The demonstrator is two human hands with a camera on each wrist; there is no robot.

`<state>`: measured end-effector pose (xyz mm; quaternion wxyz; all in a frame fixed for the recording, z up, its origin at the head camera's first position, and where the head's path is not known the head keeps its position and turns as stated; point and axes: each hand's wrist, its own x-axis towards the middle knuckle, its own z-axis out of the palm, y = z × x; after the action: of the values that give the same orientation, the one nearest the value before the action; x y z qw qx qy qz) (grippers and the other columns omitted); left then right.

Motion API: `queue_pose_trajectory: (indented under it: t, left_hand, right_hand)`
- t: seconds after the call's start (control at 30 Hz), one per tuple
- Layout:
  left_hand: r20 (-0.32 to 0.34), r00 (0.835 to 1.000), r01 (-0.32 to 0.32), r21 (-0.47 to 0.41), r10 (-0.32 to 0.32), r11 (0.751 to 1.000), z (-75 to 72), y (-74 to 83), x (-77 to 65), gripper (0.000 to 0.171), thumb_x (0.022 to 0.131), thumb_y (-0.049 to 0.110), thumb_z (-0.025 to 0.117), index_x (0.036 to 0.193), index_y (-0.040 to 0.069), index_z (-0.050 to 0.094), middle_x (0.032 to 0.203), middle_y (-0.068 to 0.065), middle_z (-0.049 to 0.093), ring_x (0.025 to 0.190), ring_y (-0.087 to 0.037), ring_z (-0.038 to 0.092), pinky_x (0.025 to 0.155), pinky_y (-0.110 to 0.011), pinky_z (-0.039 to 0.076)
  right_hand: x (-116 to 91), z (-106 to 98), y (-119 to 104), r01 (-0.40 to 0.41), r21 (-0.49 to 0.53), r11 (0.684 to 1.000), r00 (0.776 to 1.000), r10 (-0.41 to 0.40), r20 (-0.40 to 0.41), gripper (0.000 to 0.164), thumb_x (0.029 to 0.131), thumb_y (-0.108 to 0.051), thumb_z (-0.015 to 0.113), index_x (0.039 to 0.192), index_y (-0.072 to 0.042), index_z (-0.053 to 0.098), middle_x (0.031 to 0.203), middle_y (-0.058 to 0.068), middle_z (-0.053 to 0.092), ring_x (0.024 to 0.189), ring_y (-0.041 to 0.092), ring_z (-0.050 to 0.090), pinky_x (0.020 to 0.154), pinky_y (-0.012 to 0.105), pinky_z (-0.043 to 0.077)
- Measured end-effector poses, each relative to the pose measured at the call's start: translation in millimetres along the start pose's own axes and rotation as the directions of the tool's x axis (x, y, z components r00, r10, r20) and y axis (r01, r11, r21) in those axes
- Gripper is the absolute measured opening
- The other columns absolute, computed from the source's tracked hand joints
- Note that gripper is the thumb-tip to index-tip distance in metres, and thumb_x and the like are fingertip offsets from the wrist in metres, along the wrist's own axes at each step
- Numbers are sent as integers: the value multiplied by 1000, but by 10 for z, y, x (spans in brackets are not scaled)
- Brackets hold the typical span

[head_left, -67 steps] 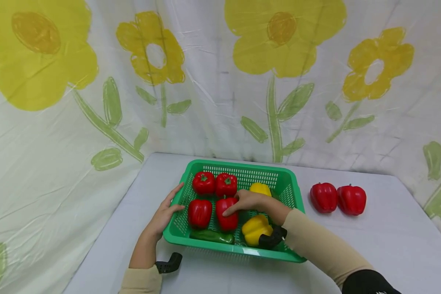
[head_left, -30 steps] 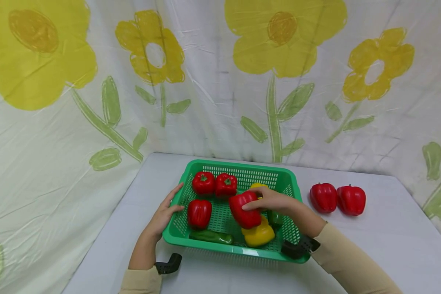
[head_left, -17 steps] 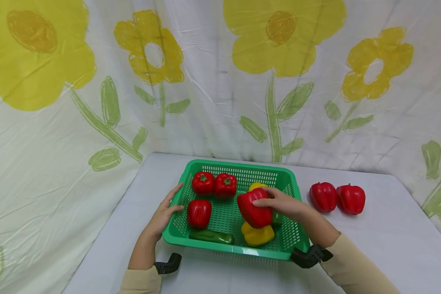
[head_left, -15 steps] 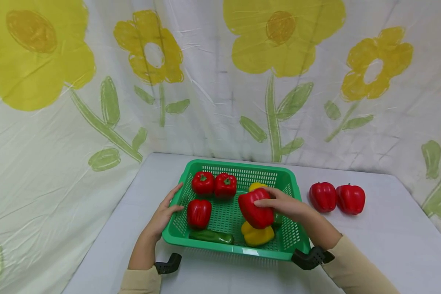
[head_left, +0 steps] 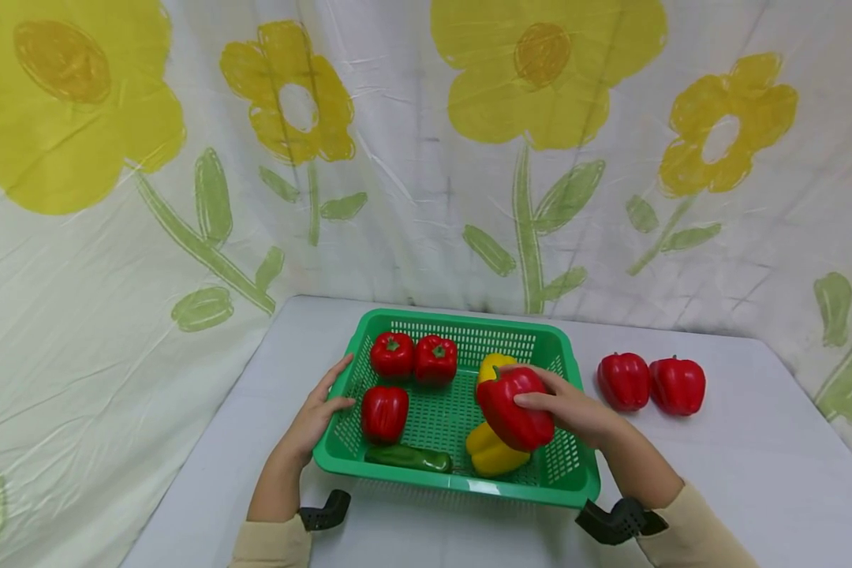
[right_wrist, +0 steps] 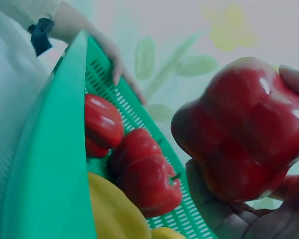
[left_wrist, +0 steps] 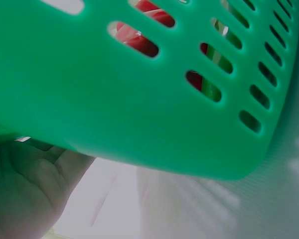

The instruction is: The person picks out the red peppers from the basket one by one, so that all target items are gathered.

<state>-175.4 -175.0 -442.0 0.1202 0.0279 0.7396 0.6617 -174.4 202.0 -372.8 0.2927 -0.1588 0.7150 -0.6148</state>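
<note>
My right hand [head_left: 581,412] holds a red bell pepper [head_left: 506,406] above the right half of a green plastic basket [head_left: 468,487], thumb on its near side. The right wrist view shows that pepper [right_wrist: 244,124] with fingers around it. My left hand [head_left: 311,424] rests on the basket's left rim, fingers spread and fairly straight. From the left wrist camera, the palm [left_wrist: 32,191] lies against the rim; fingertips are hidden. Inside the basket are three red peppers, one [head_left: 385,414] in front, a yellow pepper [head_left: 492,451] partly covered, another yellow one [head_left: 495,365] behind, and a dark green cucumber-like vegetable [head_left: 409,457].
Two red bell peppers [head_left: 623,381] stand side by side on the white table [head_left: 738,457], right of the basket. A white curtain [head_left: 405,229] with painted yellow flowers hangs behind the table.
My right hand has lifted the red pepper from the basket's middle and carried it right, over the yellow peppers, tilting it. My left hand has stayed on the rim.
</note>
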Motion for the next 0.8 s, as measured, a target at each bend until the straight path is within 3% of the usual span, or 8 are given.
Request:
queue_pose_trajectory:
  t: [0.5, 0.8]
  left_hand:
    - [-12, 1000, 0, 7, 0, 1000, 6, -3, -1, 65, 92, 7, 44, 147, 33, 23, 157, -5, 10, 140, -35, 22, 100, -51, 39]
    - [-10, 1000, -2, 3, 2, 1000, 10, -3, 0, 65, 92, 6, 44, 147, 33, 23, 157, -5, 11, 139, -36, 23, 99, -51, 41]
  right_hand:
    - [-279, 21, 45, 83, 40, 996, 996, -84, 2, 61, 94, -20, 48, 148, -17, 20, 127, 1, 48, 114, 21, 48, 85, 40, 52]
    - [-421, 21, 88, 59, 52, 997, 998, -57, -38, 60, 96, -24, 42, 149, -23, 15, 126, -5, 48, 115, 20, 48, 85, 41, 52]
